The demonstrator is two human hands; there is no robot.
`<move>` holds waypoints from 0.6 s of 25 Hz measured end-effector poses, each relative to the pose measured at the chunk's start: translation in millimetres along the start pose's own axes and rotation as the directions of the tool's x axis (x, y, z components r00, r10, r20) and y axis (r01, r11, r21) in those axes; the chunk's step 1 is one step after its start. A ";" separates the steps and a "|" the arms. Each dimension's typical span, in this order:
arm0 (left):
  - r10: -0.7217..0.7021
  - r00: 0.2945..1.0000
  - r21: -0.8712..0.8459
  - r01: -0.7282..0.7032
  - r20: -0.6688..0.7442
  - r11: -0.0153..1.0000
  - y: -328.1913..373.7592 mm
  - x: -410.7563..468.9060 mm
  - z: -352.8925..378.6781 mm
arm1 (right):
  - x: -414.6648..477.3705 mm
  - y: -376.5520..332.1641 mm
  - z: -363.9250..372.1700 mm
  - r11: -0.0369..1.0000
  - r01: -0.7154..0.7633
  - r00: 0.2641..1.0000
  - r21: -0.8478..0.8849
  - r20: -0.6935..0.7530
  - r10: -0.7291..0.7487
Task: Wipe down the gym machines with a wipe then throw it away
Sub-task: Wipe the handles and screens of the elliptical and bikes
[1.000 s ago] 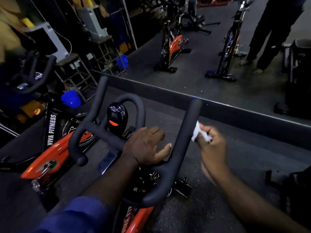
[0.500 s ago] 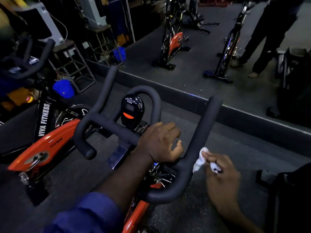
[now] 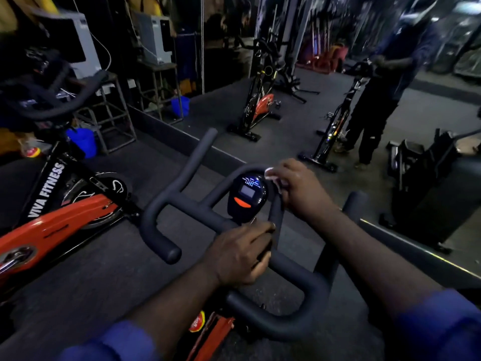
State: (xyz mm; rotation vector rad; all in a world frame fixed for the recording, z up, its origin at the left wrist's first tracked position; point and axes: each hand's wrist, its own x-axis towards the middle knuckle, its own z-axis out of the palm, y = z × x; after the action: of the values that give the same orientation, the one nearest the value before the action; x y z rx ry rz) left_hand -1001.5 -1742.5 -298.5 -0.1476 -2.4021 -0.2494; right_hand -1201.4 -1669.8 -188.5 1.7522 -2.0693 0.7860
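the words "viva fitness" are read in white on the black frame of the neighbouring bike [image 3: 46, 191] at nine o'clock, above its orange cover. on the console [image 3: 247, 194] at the middle of the view, a blue-lit logo, a small grey screen and an orange button are seen; nothing can be read on the screen. a round red and yellow sticker [image 3: 197, 321] is seen at six o'clock, its writing too blurred to be read. the wipe [image 3: 270, 173] is pinched in the right hand [image 3: 302, 194] and pressed against the centre loop of the handlebar [image 3: 182, 201], at one o'clock of the console; only a small white edge is shown, the rest being hidden under the fingers. the left hand [image 3: 239, 256] is wrapped round the crossbar at six o'clock of the console. the handlebar's right horn is partly hidden behind the right forearm. a person [image 3: 385, 87] at two o'clock is too dim to be made out.
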 end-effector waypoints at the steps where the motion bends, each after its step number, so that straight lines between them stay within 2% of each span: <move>1: -0.003 1.000 -0.005 0.003 0.007 1.000 -1.6 -1.7 2.3 | -4.2 -0.2 6.3 0.998 0.035 0.999 -0.058 0.037 -0.033; 6: -0.139 0.990 -0.141 0.142 0.031 0.980 -8.3 -1.0 6.8 | -64.5 -13.4 2.9 0.989 0.079 0.995 -0.128 0.069 -0.070; 9: -0.135 0.989 -0.143 0.142 0.053 0.980 -8.4 -1.2 4.3 | -16.7 -6.4 -5.0 0.987 0.068 0.994 -0.149 0.098 -0.054; 13: -0.147 0.988 -0.159 0.151 0.038 0.976 -5.8 -0.9 4.5 | 31.5 -3.0 7.6 0.974 0.178 0.942 -0.138 0.309 -0.128; 15: -0.150 0.988 -0.168 0.153 0.029 0.974 -9.3 -0.7 5.9 | 8.9 1.6 6.8 0.974 0.175 0.956 -0.142 0.260 -0.134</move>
State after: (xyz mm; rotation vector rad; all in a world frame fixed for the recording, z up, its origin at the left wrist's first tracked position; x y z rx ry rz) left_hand -1006.4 -1750.3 -304.6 -0.0438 -2.4094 -0.5269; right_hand -1204.1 -1680.8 -189.2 1.9742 -2.0472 0.3543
